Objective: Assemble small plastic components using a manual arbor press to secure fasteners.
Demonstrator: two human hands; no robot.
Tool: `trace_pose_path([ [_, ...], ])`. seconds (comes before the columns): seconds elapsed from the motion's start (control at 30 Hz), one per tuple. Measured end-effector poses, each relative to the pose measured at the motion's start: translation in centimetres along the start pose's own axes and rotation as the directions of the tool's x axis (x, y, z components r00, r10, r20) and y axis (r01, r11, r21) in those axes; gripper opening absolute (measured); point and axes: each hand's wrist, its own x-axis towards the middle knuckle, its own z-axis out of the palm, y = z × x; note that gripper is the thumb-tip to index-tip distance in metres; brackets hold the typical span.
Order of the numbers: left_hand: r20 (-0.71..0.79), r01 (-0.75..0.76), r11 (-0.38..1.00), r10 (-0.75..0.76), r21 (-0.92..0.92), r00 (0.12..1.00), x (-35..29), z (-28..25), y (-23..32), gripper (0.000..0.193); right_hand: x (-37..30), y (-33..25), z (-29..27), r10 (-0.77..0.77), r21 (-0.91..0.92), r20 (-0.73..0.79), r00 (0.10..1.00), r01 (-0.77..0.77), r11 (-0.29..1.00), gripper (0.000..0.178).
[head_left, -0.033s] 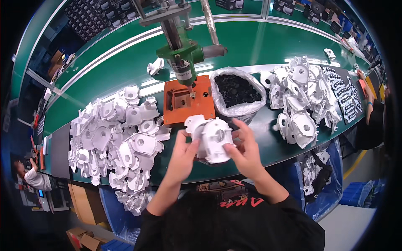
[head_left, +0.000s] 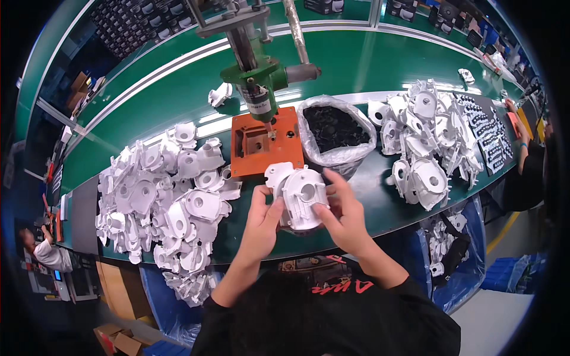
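Note:
Both hands are raised over the near edge of the bench with white plastic housings between them. My left hand [head_left: 263, 221] has its fingers closed on the left side of a white housing [head_left: 277, 173], which is mostly covered. In front of that lies a second white housing [head_left: 304, 210] with a round hole and raised ribs. My right hand [head_left: 345, 216] pinches this front housing at its right edge, thumb on its face. The two parts overlap; I cannot tell whether they are joined. Just beyond them is an orange press fixture [head_left: 291, 157] with a rectangular recess.
A green press [head_left: 261, 89] stands over the fixture. Right of it sits a clear-lined bag of black parts [head_left: 335, 127]. White housings are heaped at left [head_left: 142, 196] and right [head_left: 427, 178]. Blue-lined bins [head_left: 475, 237] stand below the bench. A co-worker's arm [head_left: 522, 142] shows far right.
The front housing and my right hand have shifted slightly left, so the front housing covers a little more of the rear one. My left hand keeps its grip.

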Motion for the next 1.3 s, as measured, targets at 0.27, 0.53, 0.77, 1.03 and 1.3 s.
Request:
trace_pose_path([
  [0.27,-0.022,-0.123,0.992,0.122,-0.04,0.992,-0.6,3.0,-0.9,0.024,-0.1,1.4,-0.6,-0.073,-0.184,-0.025,0.997,0.067,0.981,0.051],
  [0.53,-0.053,-0.179,0.983,0.176,-0.049,0.983,-0.4,2.5,-1.4,0.023,0.0,1.4,-0.3,0.04,-0.042,-0.041,0.998,-0.041,0.998,0.053],
  [0.77,-0.011,-0.095,0.984,0.094,-0.153,0.995,-0.4,2.9,-1.0,0.022,0.6,1.4,-0.5,0.087,0.034,-0.024,0.996,-0.086,0.996,0.049],
  [1.03,-0.034,-0.104,0.984,0.1,-0.141,0.994,-0.3,2.4,-1.4,0.021,0.5,1.3,-0.3,-0.11,-0.185,-0.022,0.994,0.104,0.977,0.051],
  [1.3,-0.052,-0.166,0.967,0.159,-0.195,0.986,-0.6,2.6,-1.1,0.021,0.6,0.6,0.1,-0.103,-0.316,0.083,0.991,0.125,0.941,0.068],
])
